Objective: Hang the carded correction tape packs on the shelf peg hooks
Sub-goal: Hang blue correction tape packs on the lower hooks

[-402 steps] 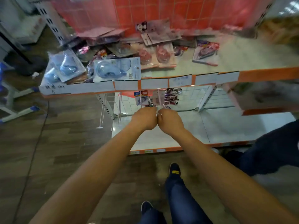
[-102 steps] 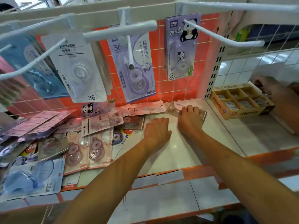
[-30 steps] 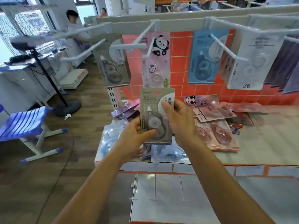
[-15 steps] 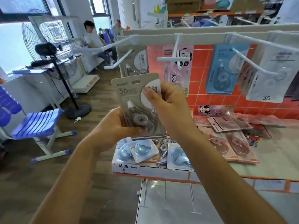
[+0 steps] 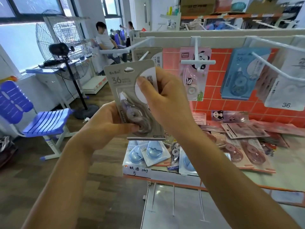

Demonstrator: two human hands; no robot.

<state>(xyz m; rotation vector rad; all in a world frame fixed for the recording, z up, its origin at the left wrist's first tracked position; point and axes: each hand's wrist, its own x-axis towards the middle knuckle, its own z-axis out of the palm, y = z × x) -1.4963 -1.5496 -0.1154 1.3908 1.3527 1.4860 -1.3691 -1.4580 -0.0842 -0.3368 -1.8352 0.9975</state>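
Both hands hold a grey carded correction tape pack [image 5: 125, 83] marked 36, upright and slightly tilted, in front of the shelf's left end. My left hand [image 5: 105, 124] grips its lower left edge and blister. My right hand [image 5: 165, 103] pinches its right side, thumb on the white circle. Just behind the pack a white peg hook [image 5: 143, 56] carries matching grey packs [image 5: 155, 54]. Further right hang pink panda packs [image 5: 194, 75], blue packs [image 5: 241, 75] and white packs [image 5: 287, 86] on other hooks.
Loose packs lie piled on the shelf [image 5: 283, 164], blue ones [image 5: 148, 152] at its left end and pink ones [image 5: 244, 146] to the right. An empty hook [image 5: 113, 51] juts left. A blue chair [image 5: 41, 123] and a floor fan [image 5: 62, 48] stand at left; two people sit behind.
Both hands have lifted the grey pack higher and closer to the leftmost loaded hook. My view has swung slightly left and up.
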